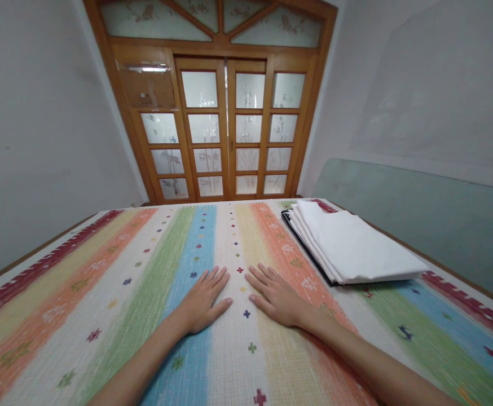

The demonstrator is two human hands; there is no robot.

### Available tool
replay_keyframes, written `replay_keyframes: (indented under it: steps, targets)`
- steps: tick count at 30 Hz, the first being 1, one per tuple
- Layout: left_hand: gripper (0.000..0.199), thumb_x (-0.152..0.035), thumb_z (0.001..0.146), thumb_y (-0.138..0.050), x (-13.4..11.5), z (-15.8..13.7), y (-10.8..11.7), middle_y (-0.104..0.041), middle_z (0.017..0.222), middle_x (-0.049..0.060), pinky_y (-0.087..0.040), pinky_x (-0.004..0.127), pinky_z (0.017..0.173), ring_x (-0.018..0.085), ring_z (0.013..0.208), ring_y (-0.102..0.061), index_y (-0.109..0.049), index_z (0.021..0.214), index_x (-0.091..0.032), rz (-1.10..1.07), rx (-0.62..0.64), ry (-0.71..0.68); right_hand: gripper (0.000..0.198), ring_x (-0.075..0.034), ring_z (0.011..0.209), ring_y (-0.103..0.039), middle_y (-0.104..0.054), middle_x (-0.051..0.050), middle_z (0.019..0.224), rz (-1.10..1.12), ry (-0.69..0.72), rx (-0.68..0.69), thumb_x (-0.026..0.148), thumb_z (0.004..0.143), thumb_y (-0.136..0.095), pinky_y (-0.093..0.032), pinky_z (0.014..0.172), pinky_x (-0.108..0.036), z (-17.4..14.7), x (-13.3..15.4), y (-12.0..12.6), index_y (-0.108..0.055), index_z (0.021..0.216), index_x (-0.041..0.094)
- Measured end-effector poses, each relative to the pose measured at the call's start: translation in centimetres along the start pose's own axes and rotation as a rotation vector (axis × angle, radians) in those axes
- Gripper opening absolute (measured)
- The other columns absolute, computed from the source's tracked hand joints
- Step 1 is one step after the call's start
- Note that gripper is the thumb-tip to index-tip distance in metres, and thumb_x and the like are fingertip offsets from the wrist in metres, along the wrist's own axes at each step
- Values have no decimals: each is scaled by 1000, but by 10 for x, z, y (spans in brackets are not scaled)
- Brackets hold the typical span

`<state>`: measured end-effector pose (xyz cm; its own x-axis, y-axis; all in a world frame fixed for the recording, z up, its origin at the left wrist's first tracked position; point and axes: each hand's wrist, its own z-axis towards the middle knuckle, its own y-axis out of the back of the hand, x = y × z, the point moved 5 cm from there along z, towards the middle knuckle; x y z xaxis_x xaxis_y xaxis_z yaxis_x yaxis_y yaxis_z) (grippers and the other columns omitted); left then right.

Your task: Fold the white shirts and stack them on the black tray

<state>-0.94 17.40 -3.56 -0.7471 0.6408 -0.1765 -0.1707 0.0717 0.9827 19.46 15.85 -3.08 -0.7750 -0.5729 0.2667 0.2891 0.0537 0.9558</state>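
Both palms rest face down on a striped, patterned tablecloth (145, 316). My left hand (204, 300) lies on the blue and white stripes, its fingers stretched forward and the thumb out to the right. A short gap to the right, my right hand (275, 294) lies flat over the yellow and orange stripes with fingers apart. Neither hand holds anything. Beyond my right hand, to the right, sits a folded stack of white cloth (352, 242), with something thin and black (308, 248) showing beneath its left and front edges.
A wooden door (227, 129) with patterned glass panes stands past the table's far edge. A pale green panel (419, 214) runs along the wall on the right. Plain walls (39, 113) rise on both sides.
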Motion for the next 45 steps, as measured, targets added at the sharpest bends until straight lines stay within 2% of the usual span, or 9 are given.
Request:
replay_keyframes:
  steps: [7, 15, 45]
  targets:
    - [69, -61, 94, -24, -1, 0, 1, -19, 157, 6, -11, 44, 118, 23, 145, -13, -23, 150, -21, 7, 12, 4, 60, -26, 144, -14, -23, -4, 156, 6, 20, 17, 56, 97, -24, -12, 117, -46, 0, -4, 2, -28, 149, 26]
    - [67, -60, 94, -25, 0, 0, -1, -19, 157, 5, -12, 45, 118, 22, 145, -14, -23, 150, -23, 22, -6, -1, 61, -27, 144, -15, -21, -8, 156, -25, 30, -2, 55, 98, -26, -14, 117, -47, 0, -3, 2, -28, 149, 22]
    - [68, -61, 93, -25, -1, 0, 1, -20, 156, 5, -13, 45, 118, 22, 145, -13, -23, 150, -22, 22, -4, 2, 59, -27, 144, -17, -24, -8, 155, -59, 28, -26, 53, 98, -27, -17, 116, -48, -1, -2, 2, -30, 149, 22]
